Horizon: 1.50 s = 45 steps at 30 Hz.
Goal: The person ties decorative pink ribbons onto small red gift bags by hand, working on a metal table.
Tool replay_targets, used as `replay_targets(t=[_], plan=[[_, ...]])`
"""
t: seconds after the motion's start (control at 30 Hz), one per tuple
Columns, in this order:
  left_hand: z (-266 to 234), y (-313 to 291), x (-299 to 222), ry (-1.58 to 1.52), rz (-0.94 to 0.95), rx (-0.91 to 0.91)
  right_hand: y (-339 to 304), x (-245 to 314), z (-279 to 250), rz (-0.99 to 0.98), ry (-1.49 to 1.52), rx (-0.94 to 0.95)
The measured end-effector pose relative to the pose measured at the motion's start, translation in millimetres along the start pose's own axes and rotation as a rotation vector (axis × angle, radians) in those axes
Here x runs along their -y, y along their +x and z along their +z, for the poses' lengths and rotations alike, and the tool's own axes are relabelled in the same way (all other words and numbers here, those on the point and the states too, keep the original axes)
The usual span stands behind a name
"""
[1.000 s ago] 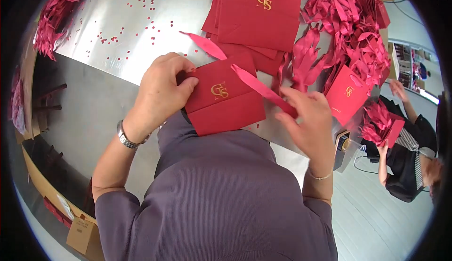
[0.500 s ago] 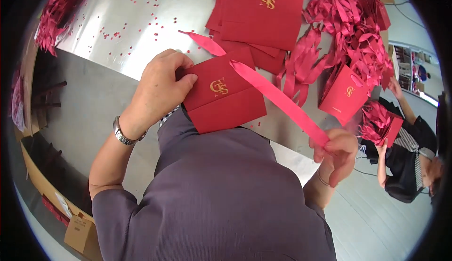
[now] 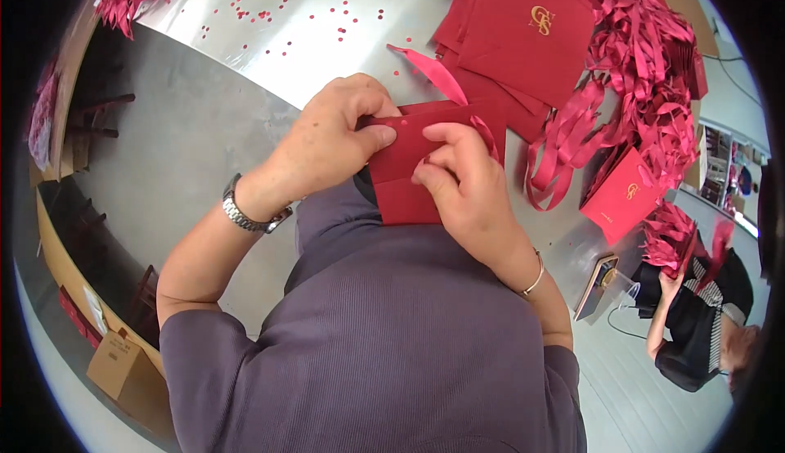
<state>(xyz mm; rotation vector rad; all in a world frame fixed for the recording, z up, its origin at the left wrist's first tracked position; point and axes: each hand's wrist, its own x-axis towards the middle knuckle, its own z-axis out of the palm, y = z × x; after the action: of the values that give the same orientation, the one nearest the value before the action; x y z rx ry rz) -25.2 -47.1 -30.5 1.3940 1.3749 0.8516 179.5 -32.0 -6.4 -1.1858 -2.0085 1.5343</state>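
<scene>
The left hand (image 3: pixel 339 134) pinches a red rectangular paper bag (image 3: pixel 396 159) near its top edge! Right hand (image 3: pixel 476 191) curls over the front; whether that grip holds anything, can't tell.

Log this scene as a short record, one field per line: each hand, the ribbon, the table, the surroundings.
Left hand: the left hand pinches the upper left corner of a red paper bag, thumb in front
Right hand: the right hand is before the bag's face, fingers bent; grip unclear
Ribbon: a pink ribbon extends beyond the bag's top edge
Table: metal table with scattered red dots, stacked red bags and heaped ribbons
Surroundings: a co-worker's hand at right; cardboard box lower left
</scene>
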Motion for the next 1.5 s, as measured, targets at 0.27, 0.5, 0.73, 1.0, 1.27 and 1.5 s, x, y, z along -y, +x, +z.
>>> replay_targets(t=[0.27,0.5,0.73,1.0,1.27,1.5], plan=[[5,-6,7,0.067,0.079,-0.116,11,2,14,-0.010,-0.097,-0.219],[7,-8,8,0.134,0.146,-0.150,23,7,18,-0.007,-0.133,-0.231],[13,-11,10,0.228,0.211,-0.213,36,5,15,-0.059,-0.371,-0.161],[28,-12,13,0.396,0.373,-0.363,41,6,31,-0.237,-0.909,-0.146],[21,-14,15,0.344,0.333,-0.361,40,3,29,0.028,-0.267,-0.242],[13,-12,14,0.248,0.209,-0.306,39,1,20,-0.079,-0.267,-0.168]])
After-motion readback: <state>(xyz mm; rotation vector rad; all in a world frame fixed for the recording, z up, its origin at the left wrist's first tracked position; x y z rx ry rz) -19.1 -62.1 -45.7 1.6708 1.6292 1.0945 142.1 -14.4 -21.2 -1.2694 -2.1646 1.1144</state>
